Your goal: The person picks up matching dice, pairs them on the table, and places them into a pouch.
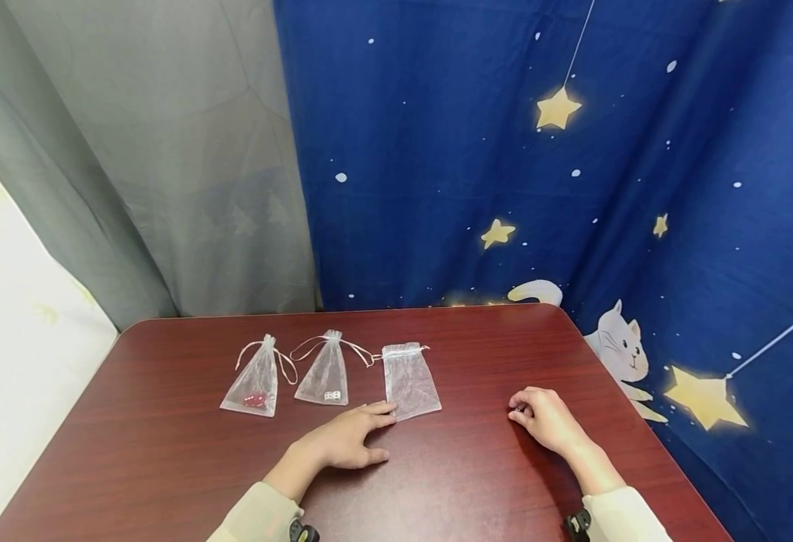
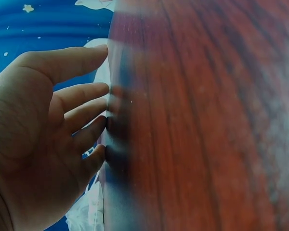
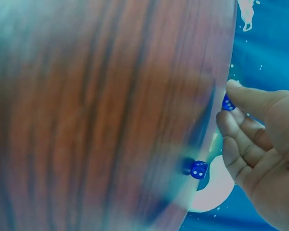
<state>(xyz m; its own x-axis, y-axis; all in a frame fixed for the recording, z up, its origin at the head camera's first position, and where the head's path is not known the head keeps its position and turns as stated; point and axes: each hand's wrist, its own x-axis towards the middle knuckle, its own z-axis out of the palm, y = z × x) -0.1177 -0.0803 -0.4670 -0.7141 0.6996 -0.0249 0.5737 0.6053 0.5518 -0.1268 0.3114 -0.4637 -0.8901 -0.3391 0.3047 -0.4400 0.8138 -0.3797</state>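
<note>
In the right wrist view my right hand (image 3: 260, 130) pinches a blue die (image 3: 228, 103) between thumb and fingertips, low at the table's surface. A second blue die (image 3: 198, 169) sits on the table beside that hand; in the head view the hand hides it. My left hand (image 1: 349, 440) rests on the table with fingers extended, its fingertips at the lower left corner of a flat white mesh drawstring bag (image 1: 413, 380). To the left stand two drawn-up mesh bags: one (image 1: 322, 369) holds white dice (image 1: 332, 395), the other (image 1: 261, 376) holds red dice (image 1: 254, 400).
Everything lies on a reddish-brown wooden table (image 1: 451, 489) with rounded far corners. Thin ribbons (image 1: 359, 350) from the bags trail over the tabletop. Behind the table hang a grey curtain (image 1: 220, 188) and a blue star-patterned curtain (image 1: 423, 188).
</note>
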